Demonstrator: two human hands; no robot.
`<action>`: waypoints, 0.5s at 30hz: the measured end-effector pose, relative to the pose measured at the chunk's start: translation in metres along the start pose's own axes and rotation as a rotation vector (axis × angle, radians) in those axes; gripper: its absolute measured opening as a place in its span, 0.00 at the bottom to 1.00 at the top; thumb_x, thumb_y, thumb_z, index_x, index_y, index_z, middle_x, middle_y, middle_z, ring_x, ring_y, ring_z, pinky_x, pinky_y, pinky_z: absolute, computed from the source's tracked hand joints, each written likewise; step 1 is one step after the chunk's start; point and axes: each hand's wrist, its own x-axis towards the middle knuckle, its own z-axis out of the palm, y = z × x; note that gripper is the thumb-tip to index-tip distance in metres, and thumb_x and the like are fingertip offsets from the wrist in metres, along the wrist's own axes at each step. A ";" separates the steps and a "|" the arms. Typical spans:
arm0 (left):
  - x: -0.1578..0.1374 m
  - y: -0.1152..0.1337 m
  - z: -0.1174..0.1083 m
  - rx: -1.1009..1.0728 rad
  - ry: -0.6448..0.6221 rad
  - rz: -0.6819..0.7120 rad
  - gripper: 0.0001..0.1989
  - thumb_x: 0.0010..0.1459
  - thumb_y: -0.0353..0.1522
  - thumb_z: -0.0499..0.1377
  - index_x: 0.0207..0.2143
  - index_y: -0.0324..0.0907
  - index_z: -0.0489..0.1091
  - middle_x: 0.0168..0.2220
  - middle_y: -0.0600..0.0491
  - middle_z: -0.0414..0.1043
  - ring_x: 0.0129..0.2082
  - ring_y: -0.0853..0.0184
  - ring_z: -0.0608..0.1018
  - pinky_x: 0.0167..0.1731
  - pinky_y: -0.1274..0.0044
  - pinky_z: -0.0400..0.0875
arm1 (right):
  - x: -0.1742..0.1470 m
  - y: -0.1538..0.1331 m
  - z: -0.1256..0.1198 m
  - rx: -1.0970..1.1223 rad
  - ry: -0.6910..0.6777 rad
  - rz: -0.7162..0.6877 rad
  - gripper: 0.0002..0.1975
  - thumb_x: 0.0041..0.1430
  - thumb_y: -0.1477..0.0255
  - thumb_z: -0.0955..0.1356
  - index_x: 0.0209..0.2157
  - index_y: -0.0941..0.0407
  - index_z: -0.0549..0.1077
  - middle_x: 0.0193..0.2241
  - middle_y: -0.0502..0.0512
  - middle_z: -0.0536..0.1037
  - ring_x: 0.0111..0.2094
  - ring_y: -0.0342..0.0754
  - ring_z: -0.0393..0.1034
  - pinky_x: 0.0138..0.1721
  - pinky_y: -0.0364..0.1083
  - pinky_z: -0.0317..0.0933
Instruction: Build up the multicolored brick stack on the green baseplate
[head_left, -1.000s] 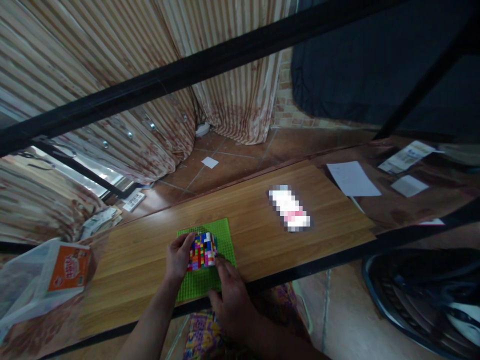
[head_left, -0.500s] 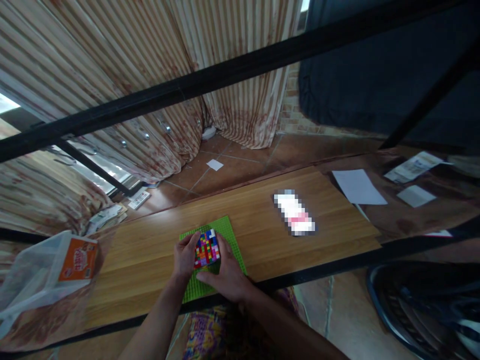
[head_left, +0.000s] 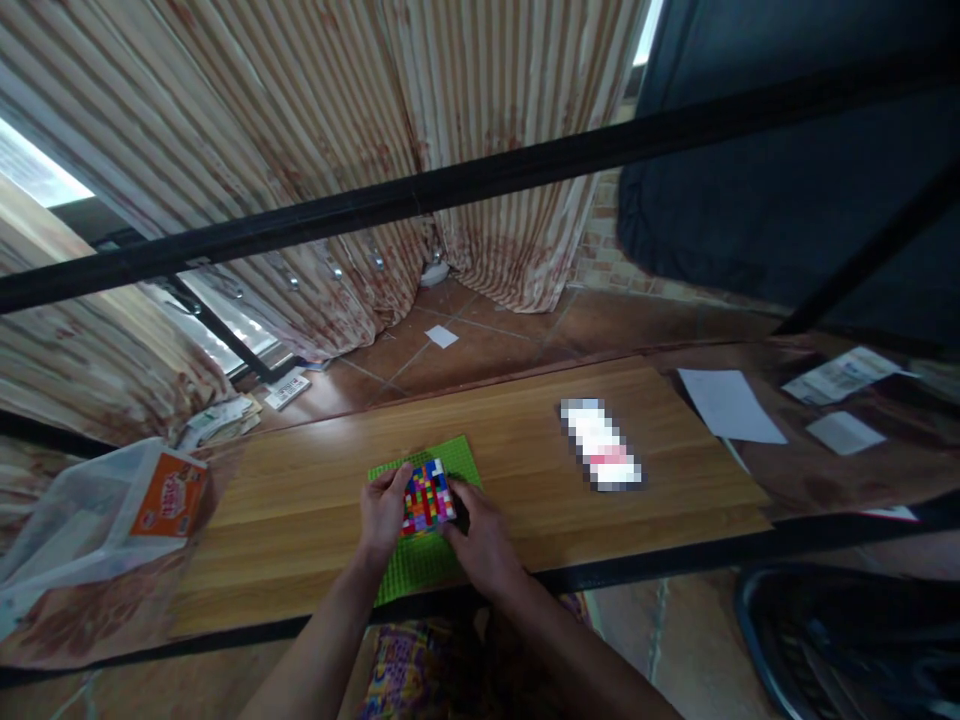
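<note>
A small block of many-coloured building bricks [head_left: 429,498] is held over a green studded baseplate [head_left: 420,570]. My left hand [head_left: 384,512] is closed on its left side, the thumb lying along the top edge. At the right side, the fingers and thumb of my right hand [head_left: 484,540] press against the block's edge. The undersides of the fingers are hidden. Part of the baseplate shows behind and below the block.
The baseplate lies on a wooden board [head_left: 300,500]. A blurred-out phone [head_left: 602,445] rests to the right, with paper [head_left: 731,405] beyond it. On the left stands a clear plastic box [head_left: 90,510] with an orange label. A dark metal bar [head_left: 420,190] crosses above.
My right hand has shifted its grip, its thumb moving from below the block up to its right edge. The left hand keeps its hold. The whole view has shifted slightly.
</note>
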 end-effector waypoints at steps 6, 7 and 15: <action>-0.003 -0.008 -0.002 0.073 0.045 0.099 0.21 0.43 0.48 0.62 0.21 0.38 0.71 0.17 0.57 0.68 0.17 0.72 0.68 0.19 0.80 0.62 | 0.000 0.001 -0.007 -0.093 0.049 -0.027 0.17 0.51 0.79 0.67 0.44 0.54 0.72 0.42 0.55 0.75 0.45 0.51 0.68 0.50 0.51 0.62; -0.004 -0.010 -0.003 0.092 0.047 0.115 0.21 0.44 0.49 0.62 0.21 0.38 0.72 0.17 0.57 0.68 0.17 0.72 0.68 0.19 0.80 0.62 | 0.000 0.003 -0.007 -0.101 0.062 -0.026 0.16 0.52 0.78 0.66 0.43 0.54 0.73 0.41 0.55 0.75 0.45 0.51 0.69 0.49 0.51 0.62; -0.030 -0.011 -0.016 0.353 0.011 0.250 0.20 0.51 0.47 0.57 0.24 0.39 0.75 0.19 0.54 0.70 0.21 0.68 0.70 0.22 0.79 0.62 | 0.018 0.014 -0.017 -0.137 0.230 0.022 0.09 0.57 0.75 0.63 0.35 0.55 0.76 0.35 0.54 0.78 0.38 0.50 0.72 0.43 0.48 0.64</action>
